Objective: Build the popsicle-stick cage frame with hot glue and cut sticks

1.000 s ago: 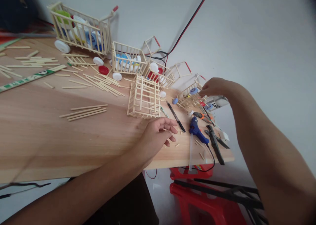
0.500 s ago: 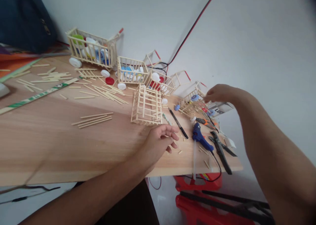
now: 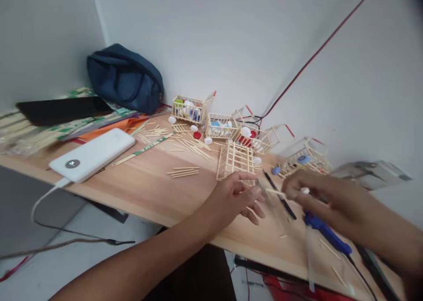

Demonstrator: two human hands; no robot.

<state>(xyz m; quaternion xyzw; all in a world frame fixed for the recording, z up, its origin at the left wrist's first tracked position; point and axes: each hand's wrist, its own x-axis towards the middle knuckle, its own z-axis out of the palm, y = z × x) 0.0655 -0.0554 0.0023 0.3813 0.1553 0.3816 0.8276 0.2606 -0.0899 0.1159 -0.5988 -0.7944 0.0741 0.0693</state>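
My left hand (image 3: 236, 197) hovers just above the wooden table (image 3: 148, 186), fingers apart and loosely curved, nothing in them. Just behind it stands a cage of thin wooden sticks (image 3: 235, 159). My right hand (image 3: 309, 193) is motion-blurred, close to the right of the left hand, its fingers pinched together. A small white spot shows among them and a thin stick (image 3: 271, 191) pokes out toward the left hand; I cannot make out what is gripped. A black pen (image 3: 280, 198) lies between the hands.
Several stick carts with bottle caps (image 3: 220, 125) line the wall. Loose sticks (image 3: 183, 172), a green ruler (image 3: 145, 148), a white power bank (image 3: 92, 153), a dark blue bag (image 3: 125, 78) and a blue glue gun (image 3: 327, 234) lie on the table.
My right hand has come back from the small cart at the right to beside my left hand. The view has swung left and up, showing the bag and power bank.
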